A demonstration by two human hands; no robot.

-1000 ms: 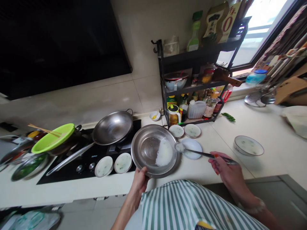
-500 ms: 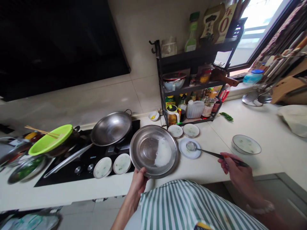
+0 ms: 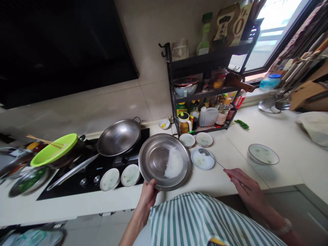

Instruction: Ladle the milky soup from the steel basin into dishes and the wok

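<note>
My left hand [image 3: 149,194] is closed on the near rim of a round steel basin [image 3: 155,160], the thumb lying over the edge. A white, milky mixture [image 3: 175,164] covers the right part of the basin's floor. My right hand [image 3: 246,191] grips the handle of a metal ladle [image 3: 204,152]. The ladle's bowl is turned over above a small white dish [image 3: 208,164] holding pale liquid with green bits. Just behind stand two bowls, one to the left [image 3: 187,140] and one to the right [image 3: 204,139], with similar contents.
Two more filled bowls [image 3: 110,179] rest at the cooktop's front edge, near a wok [image 3: 118,138]. A green plastic basin [image 3: 55,150] with chopsticks sits farther left. One larger bowl [image 3: 262,154] is at the right. Behind, a black rack [image 3: 170,82] carries bottles.
My right hand has turned the ladle so its bowl faces down over the dish, and the hand has lowered slightly. My left hand and the basin have stayed put.
</note>
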